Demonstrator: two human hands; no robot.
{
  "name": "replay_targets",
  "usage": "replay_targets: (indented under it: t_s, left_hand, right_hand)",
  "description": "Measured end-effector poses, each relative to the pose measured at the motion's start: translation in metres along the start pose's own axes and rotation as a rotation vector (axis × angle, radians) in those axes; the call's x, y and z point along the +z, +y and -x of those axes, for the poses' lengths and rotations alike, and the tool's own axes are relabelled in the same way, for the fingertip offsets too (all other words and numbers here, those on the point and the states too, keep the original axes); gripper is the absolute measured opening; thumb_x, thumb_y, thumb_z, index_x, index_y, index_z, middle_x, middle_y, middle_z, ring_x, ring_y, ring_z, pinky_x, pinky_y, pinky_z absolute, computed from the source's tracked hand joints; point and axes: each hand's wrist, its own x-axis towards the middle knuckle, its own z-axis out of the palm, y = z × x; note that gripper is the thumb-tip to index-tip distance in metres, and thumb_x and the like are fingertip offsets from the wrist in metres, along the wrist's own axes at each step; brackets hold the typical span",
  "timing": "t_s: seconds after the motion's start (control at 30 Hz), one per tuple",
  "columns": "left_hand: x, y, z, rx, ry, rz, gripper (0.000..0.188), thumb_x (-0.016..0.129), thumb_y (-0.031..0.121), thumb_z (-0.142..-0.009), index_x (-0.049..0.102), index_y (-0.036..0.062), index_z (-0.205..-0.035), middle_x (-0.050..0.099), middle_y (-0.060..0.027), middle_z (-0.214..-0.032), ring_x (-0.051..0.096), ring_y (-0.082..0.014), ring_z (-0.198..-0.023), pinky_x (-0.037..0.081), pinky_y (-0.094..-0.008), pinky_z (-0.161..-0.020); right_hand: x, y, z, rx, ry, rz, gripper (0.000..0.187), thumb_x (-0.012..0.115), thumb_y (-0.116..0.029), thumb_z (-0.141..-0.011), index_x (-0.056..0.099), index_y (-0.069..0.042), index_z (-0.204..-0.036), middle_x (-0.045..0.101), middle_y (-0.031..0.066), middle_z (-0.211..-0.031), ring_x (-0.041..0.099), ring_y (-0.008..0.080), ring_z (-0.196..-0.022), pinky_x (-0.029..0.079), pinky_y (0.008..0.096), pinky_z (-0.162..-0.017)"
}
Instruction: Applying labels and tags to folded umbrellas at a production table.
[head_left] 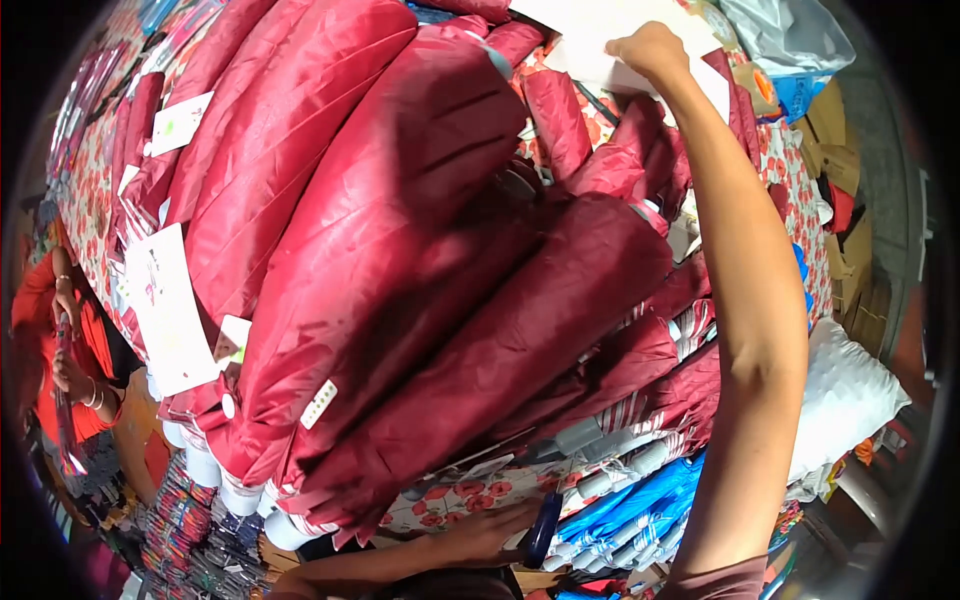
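Large dark-red folded umbrellas (pixel 340 230) lie side by side across the middle, with white ends toward the lower left. At the top right, my right hand (pixel 655 55) is closed at a white sheet (pixel 590 65), its fingers curled and pointing left. The forearm reaches over the right side of the pile. Low in the picture, my left hand (pixel 495 537) is below the red umbrellas, its fingers closed on a narrow dark-blue object (pixel 542 527) whose kind does not show. A white card (pixel 170 310) rests against the umbrellas at the left.
A floral tablecloth (pixel 455 505) shows under the pile. Blue umbrellas (pixel 635 515) lie at the lower right, near a white stuffed sack (pixel 845 395). Clear plastic bags (pixel 790 35) are at the top right. Another person's hands (pixel 70 370) hold a thin umbrella at the far left.
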Motion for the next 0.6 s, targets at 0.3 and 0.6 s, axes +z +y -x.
replay_targets:
  t_s: [0.3,0.6]
  left_hand:
    - [-0.003,-0.006,0.012,-0.099,-0.059,0.034,0.076,0.068,0.035,-0.096,0.035,0.002,-0.156,0.049,-0.0193,-0.153,0.059,-0.0388,-0.129,0.053,-0.0458,-0.098]
    - [-0.012,0.008,-0.002,-0.119,0.018,0.082,0.071,0.069,0.034,-0.095,0.038,0.0051,-0.153,0.053,-0.0174,-0.149,0.064,-0.0397,-0.119,0.055,-0.0463,-0.09]
  right_hand:
    - [0.012,0.028,0.006,-0.024,0.197,-0.134,0.043,0.066,-0.037,-0.089,0.074,0.002,-0.106,0.074,0.0212,-0.1,0.069,0.0411,-0.096,0.054,0.0451,-0.089]
    - [0.008,0.048,0.017,-0.064,0.315,-0.27,0.036,0.064,-0.03,-0.092,0.075,0.002,-0.102,0.075,0.0213,-0.1,0.07,0.0411,-0.094,0.053,0.0456,-0.09]
